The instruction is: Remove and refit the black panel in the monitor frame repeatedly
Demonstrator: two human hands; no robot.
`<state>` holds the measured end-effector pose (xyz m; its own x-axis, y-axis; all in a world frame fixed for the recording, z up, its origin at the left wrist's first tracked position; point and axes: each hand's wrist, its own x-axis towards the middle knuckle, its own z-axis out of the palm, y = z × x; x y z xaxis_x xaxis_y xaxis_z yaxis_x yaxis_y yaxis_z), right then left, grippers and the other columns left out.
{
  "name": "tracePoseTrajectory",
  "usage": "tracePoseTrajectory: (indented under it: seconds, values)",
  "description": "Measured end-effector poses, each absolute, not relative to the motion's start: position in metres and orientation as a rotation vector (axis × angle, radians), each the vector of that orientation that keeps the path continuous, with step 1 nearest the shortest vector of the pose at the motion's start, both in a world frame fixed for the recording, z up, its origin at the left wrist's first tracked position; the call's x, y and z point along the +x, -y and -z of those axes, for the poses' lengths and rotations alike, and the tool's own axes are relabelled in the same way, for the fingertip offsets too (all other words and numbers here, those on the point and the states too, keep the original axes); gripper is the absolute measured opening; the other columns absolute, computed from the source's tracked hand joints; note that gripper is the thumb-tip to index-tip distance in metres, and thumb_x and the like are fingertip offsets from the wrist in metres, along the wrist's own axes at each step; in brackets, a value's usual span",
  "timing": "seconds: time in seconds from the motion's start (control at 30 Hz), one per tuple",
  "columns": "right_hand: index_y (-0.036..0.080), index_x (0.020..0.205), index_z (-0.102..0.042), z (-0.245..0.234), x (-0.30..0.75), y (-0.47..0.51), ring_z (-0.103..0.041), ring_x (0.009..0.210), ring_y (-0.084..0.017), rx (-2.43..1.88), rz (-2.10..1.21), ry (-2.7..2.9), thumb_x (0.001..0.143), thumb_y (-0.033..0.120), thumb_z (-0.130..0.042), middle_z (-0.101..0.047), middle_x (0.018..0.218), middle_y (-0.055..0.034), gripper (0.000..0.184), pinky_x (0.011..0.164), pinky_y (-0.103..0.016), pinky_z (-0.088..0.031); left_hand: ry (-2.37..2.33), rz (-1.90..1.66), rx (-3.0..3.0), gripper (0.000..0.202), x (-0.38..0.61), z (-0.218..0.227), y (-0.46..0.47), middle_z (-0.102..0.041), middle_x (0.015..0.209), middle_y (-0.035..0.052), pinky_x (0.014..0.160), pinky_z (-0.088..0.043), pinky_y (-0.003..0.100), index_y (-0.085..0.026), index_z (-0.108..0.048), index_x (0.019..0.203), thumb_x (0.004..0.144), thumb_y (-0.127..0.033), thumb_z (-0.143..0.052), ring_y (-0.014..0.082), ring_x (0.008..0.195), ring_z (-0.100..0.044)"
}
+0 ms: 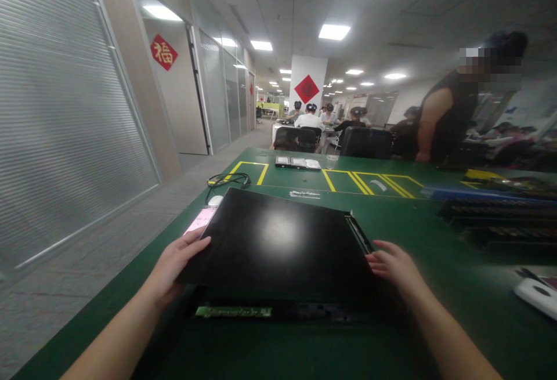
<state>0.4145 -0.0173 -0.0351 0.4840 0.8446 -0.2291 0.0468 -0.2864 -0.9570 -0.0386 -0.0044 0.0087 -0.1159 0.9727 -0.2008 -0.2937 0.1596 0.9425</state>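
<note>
A black, glossy flat screen panel is tilted above the green table, with a ceiling light reflected in its face. At its left edge, my left hand is closed, thumb on top and the other fingers partly hidden beneath. My right hand grips the right edge, where a thin metallic strip runs along the side. Below the panel's near edge lies a dark bar-like part, and on it a narrow green circuit board shows. How the bar joins the panel is hidden.
The green table carries yellow tape outlines. Hard-drive-like units lie at the far edge, a coiled black cable and a pink-screened phone at left. Blurred dark racks and a white device are right. A person stands beyond.
</note>
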Motion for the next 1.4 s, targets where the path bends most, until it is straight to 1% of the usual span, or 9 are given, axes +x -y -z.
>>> tracePoseTrajectory:
  seconds: [0.13, 0.3, 0.4, 0.5, 0.73, 0.93, 1.13, 1.27, 1.4]
  values:
    - [0.016, 0.121, -0.063, 0.032, 0.409, 0.019, -0.072, 0.065, -0.021, -1.72, -0.887, 0.772, 0.073, 0.016, -0.066, -0.074, 0.073, -0.0075, 0.048, 0.059, -0.031, -0.058, -1.176, -1.274, 0.808, 0.054, -0.038, -0.005, 0.004, -0.083, 0.091, 0.0112, 0.056, -0.062, 0.028, -0.018, -0.076, 0.11, 0.059, -0.026, -0.093, 0.0295, 0.075, -0.08]
    - [0.017, 0.11, -0.063, 0.026, 0.404, 0.02, -0.07, 0.062, -0.018, -1.77, -0.86, 0.783, 0.076, 0.015, -0.062, -0.073, 0.072, -0.0061, 0.033, 0.057, -0.028, -0.056, -1.186, -1.27, 0.8, 0.036, -0.032, -0.008, 0.008, -0.083, 0.089, 0.0103, 0.061, -0.063, 0.03, -0.021, -0.079, 0.101, 0.065, -0.017, -0.087, 0.0298, 0.079, -0.08]
    - [0.018, 0.103, -0.063, 0.025, 0.404, 0.02, -0.07, 0.061, -0.018, -1.766, -0.853, 0.772, 0.077, 0.015, -0.062, -0.073, 0.071, -0.006, 0.027, 0.057, -0.028, -0.055, -1.18, -1.299, 0.804, 0.033, -0.03, -0.007, 0.008, -0.082, 0.088, 0.0112, 0.062, -0.063, 0.032, -0.023, -0.08, 0.1, 0.068, -0.015, -0.084, 0.0316, 0.081, -0.08]
    - [0.018, 0.101, -0.064, 0.023, 0.405, 0.02, -0.07, 0.061, -0.019, -1.77, -0.852, 0.758, 0.075, 0.014, -0.062, -0.073, 0.07, -0.0068, 0.027, 0.057, -0.029, -0.055, -1.178, -1.3, 0.804, 0.035, -0.03, -0.004, 0.007, -0.082, 0.089, 0.0121, 0.061, -0.063, 0.033, -0.023, -0.08, 0.103, 0.068, -0.015, -0.084, 0.0338, 0.083, -0.08]
    - [0.018, 0.104, -0.065, 0.027, 0.411, 0.02, -0.07, 0.062, -0.018, -1.794, -0.82, 0.797, 0.078, 0.015, -0.061, -0.074, 0.072, -0.0064, 0.026, 0.057, -0.028, -0.055, -1.186, -1.301, 0.798, 0.034, -0.028, 0.002, 0.005, -0.082, 0.087, 0.0109, 0.061, -0.063, 0.033, -0.023, -0.079, 0.103, 0.07, -0.014, -0.083, 0.0325, 0.082, -0.08]
    - [0.018, 0.102, -0.065, 0.029, 0.413, 0.019, -0.071, 0.064, -0.019, -1.808, -0.804, 0.817, 0.076, 0.017, -0.062, -0.075, 0.073, -0.0065, 0.026, 0.06, -0.03, -0.056, -1.206, -1.29, 0.795, 0.029, -0.026, 0.006, 0.003, -0.082, 0.084, 0.0085, 0.059, -0.062, 0.029, -0.021, -0.079, 0.101, 0.073, -0.014, -0.081, 0.0282, 0.077, -0.08]
    - [0.017, 0.101, -0.066, 0.027, 0.414, 0.02, -0.071, 0.065, -0.019, -1.845, -0.781, 0.864, 0.078, 0.017, -0.06, -0.075, 0.075, -0.007, 0.024, 0.061, -0.03, -0.055, -1.205, -1.285, 0.778, 0.03, -0.023, 0.004, 0.004, -0.083, 0.087, 0.0096, 0.058, -0.061, 0.025, -0.018, -0.078, 0.108, 0.078, -0.012, -0.077, 0.0252, 0.074, -0.08]
    - [0.018, 0.102, -0.068, 0.031, 0.418, 0.019, -0.072, 0.069, -0.02, -1.846, -0.759, 0.924, 0.078, 0.022, -0.061, -0.076, 0.079, -0.0069, 0.025, 0.064, -0.03, -0.055, -1.185, -1.245, 0.766, 0.033, -0.023, 0.0, 0.005, -0.083, 0.09, 0.0105, 0.06, -0.062, 0.025, -0.017, -0.078, 0.112, 0.08, -0.01, -0.077, 0.0246, 0.074, -0.08]
    - [0.017, 0.101, -0.068, 0.034, 0.421, 0.017, -0.072, 0.072, -0.02, -1.888, -0.753, 0.929, 0.078, 0.025, -0.058, -0.076, 0.081, -0.0071, 0.026, 0.066, -0.03, -0.055, -1.189, -1.259, 0.754, 0.038, -0.02, 0.001, 0.003, -0.083, 0.088, 0.0123, 0.057, -0.061, 0.026, -0.014, -0.075, 0.119, 0.082, -0.007, -0.073, 0.0248, 0.071, -0.08]
